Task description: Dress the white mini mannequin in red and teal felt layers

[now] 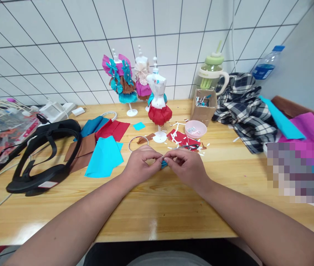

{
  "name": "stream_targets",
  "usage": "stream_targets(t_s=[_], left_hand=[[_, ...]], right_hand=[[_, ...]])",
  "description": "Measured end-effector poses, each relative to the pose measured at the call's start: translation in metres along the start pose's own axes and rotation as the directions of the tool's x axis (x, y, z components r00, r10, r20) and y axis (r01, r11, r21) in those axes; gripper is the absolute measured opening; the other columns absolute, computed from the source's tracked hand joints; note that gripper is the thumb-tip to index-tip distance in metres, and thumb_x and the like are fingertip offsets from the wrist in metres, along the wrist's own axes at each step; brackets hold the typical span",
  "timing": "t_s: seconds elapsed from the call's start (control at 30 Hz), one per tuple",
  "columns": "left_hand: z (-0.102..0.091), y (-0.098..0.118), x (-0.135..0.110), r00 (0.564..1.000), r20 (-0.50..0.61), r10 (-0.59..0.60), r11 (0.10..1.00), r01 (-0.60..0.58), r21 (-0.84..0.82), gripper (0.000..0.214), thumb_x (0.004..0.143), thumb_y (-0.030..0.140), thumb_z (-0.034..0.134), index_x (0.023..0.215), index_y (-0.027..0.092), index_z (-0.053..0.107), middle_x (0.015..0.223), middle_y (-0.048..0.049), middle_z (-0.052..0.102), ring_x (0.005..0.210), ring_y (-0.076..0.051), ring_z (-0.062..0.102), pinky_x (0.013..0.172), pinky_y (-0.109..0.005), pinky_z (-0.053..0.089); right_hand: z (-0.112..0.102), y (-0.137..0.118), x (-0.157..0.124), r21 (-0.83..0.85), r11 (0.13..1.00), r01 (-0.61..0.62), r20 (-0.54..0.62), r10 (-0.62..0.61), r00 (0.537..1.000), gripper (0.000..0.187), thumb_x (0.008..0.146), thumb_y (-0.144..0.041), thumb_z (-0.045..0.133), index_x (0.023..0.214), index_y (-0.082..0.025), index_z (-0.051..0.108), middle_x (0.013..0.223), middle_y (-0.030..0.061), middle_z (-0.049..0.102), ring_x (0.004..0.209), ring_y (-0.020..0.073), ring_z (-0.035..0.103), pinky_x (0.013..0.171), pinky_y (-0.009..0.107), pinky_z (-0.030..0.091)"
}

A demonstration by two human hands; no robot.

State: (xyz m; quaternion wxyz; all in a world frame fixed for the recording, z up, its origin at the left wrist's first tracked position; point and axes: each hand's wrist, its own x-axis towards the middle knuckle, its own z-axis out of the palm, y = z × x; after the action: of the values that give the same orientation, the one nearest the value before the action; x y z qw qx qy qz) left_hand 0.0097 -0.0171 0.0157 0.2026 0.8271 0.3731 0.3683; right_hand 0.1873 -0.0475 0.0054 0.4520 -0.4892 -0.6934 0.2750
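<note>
Between my fingertips is a small folded piece of blue crepe paper, mostly hidden by the fingers. My left hand pinches its left side, and my right hand pinches it from the right. Just beyond stands a small white mannequin with a puffy red paper skirt. Scissors lie past my right hand among white paper scraps and a red paper piece. A ring of tape lies beyond my left hand.
Two dressed mannequins, one in pink and teal, stand by the tiled wall. A pink bowl, cardboard box, green-lidded jug and plaid cloth are at right. Blue paper and a black headset lie at left.
</note>
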Motion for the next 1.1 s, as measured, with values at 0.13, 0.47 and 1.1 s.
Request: stream_targets(t_s=[0.13, 0.47, 1.1], left_hand=[[0.0005, 0.0001, 0.0012, 1.0, 0.003, -0.004, 1.0, 0.004, 0.013, 0.015, 0.079, 0.018, 0.061, 0.069, 0.018, 0.072, 0.061, -0.0014, 0.068, 0.06, -0.012, 0.06, 0.061, -0.024, 0.046], [0.0027, -0.0004, -0.0001, 1.0, -0.021, 0.018, 0.995, -0.015, 0.099, 0.016, 0.077, 0.017, 0.061, 0.066, 0.02, 0.073, 0.057, 0.0011, 0.067, 0.057, -0.011, 0.059, 0.059, -0.023, 0.045], [0.0027, 0.0045, -0.0008, 1.0, -0.018, -0.021, 0.998, 0.022, 0.065, 0.015, 0.075, 0.016, 0.062, 0.068, 0.021, 0.074, 0.062, 0.0011, 0.071, 0.061, -0.012, 0.061, 0.062, -0.024, 0.047]], right_hand=[[0.002, 0.0021, -0.0026, -0.071, 0.996, 0.061, -0.026, -0.063, 0.998, 0.01, 0.083, -0.024, 0.062, 0.083, -0.022, 0.071, 0.072, -0.001, 0.067, 0.058, 0.0113, 0.055, 0.056, 0.022, 0.043], [0.0012, 0.0017, -0.0018, -0.111, 0.992, 0.065, -0.016, -0.067, 0.998, 0.007, 0.082, -0.022, 0.062, 0.082, -0.021, 0.069, 0.07, -0.0017, 0.067, 0.057, 0.011, 0.056, 0.059, 0.023, 0.045], [-0.0007, -0.0001, 0.0054, 0.208, 0.923, -0.324, 0.132, 0.301, 0.944, 0.005, 0.074, -0.025, 0.057, 0.074, -0.021, 0.054, 0.051, -0.0091, 0.043, 0.043, 0.008, 0.04, 0.042, 0.02, 0.03]])
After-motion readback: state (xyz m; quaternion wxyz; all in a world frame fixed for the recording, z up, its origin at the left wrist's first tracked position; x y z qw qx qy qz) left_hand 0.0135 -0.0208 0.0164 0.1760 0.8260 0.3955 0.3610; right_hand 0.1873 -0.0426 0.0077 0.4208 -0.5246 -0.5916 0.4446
